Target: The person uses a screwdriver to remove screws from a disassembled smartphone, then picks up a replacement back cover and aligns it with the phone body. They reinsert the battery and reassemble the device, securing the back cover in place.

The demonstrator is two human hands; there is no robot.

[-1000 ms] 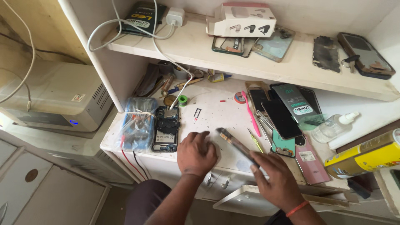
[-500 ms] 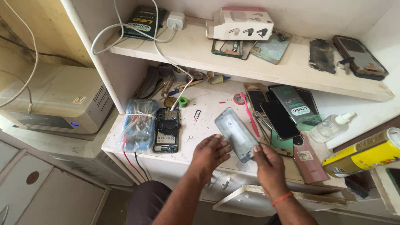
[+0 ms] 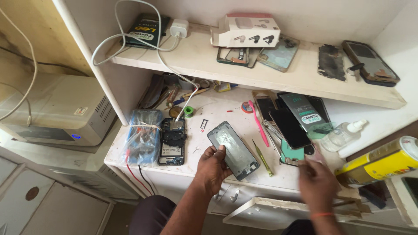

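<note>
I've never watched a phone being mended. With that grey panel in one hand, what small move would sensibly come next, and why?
Probably lay the grey phone panel flat on the worktop. Only the left hand grips it, by its lower edge, tilted, while the right hand is off it near the stacked phones.
</note>
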